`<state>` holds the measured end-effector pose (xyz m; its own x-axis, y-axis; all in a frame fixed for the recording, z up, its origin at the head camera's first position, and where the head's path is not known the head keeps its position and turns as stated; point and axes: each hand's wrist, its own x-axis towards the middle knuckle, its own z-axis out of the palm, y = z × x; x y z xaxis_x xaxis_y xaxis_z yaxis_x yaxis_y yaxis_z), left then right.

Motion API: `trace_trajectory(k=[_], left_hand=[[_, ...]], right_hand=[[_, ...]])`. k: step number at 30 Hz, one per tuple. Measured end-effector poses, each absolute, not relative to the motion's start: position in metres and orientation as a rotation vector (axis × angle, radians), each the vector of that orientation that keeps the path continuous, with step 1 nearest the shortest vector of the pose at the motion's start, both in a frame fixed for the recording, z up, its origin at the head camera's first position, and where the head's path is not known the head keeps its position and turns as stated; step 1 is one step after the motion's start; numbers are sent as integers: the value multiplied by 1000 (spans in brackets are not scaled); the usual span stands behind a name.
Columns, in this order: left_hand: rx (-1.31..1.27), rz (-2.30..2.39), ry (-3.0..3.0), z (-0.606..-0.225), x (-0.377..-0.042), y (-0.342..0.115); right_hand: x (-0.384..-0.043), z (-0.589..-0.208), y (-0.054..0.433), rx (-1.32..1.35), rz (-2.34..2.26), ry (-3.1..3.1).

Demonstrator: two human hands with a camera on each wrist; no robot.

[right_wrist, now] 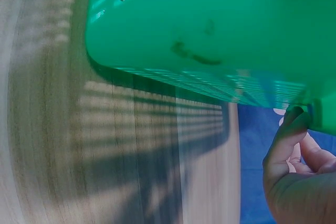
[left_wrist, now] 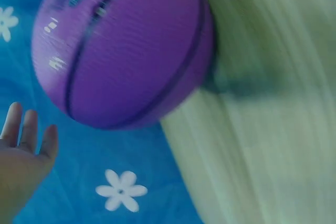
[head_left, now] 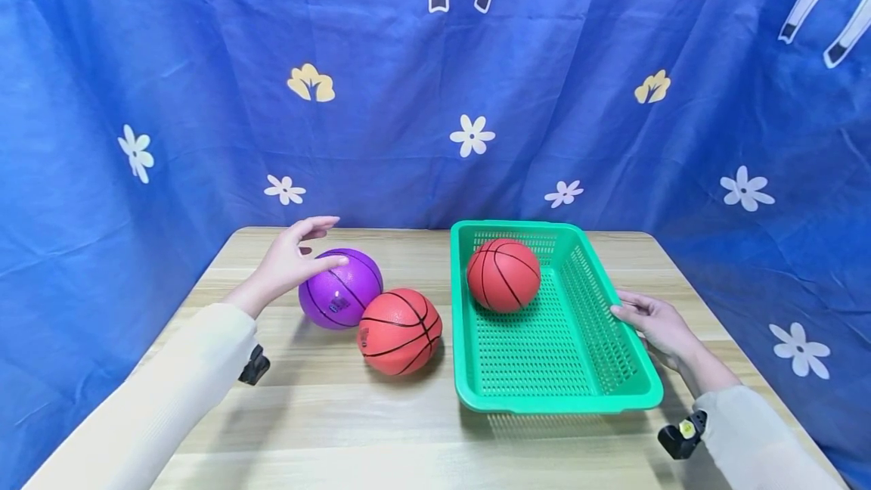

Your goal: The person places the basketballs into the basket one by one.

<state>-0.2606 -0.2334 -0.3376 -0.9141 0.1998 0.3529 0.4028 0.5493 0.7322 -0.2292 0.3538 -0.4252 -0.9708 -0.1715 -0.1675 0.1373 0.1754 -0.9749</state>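
Observation:
A purple basketball (head_left: 343, 289) sits on the table at left, with my left hand (head_left: 292, 259) reaching over its far left side. That hand's thumb lies across the ball's top in the head view, and its other fingers are spread away. In the left wrist view, fingers (left_wrist: 29, 135) show apart from the ball. A red basketball (head_left: 401, 331) stands against the purple one's right side. Another red basketball (head_left: 503, 276) lies inside the green plastic basket (head_left: 558, 404), toward its far left. My right hand (head_left: 656, 327) grips the basket's right rim, thumb on top and fingers below.
The wooden table (head_left: 327, 429) carries the balls and the basket. A blue curtain (head_left: 388, 142) with flowers hangs behind the far edge and along both sides. A small black camera (head_left: 683, 435) is worn on my right wrist.

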Motion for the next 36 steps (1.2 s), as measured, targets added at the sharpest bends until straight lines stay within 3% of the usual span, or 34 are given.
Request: trace_trajectory(k=[4,15,27,36], left_hand=[[-517,-1323,-2599,-350,-260,-247],[-473,-1500,-2688,-378,-253,-270],[-468,-1624,-2712,-403,-250,-275],[-442,-1673,-2666,-408,-251,-274]], right_hand=[[-238,-441,365,-38,-1902,2178],[-210,-395,330,-9,-1888,2206],[-244,-450,369,-34,-1928,2163],[-214,-401,336,-31,-1866,2233]])
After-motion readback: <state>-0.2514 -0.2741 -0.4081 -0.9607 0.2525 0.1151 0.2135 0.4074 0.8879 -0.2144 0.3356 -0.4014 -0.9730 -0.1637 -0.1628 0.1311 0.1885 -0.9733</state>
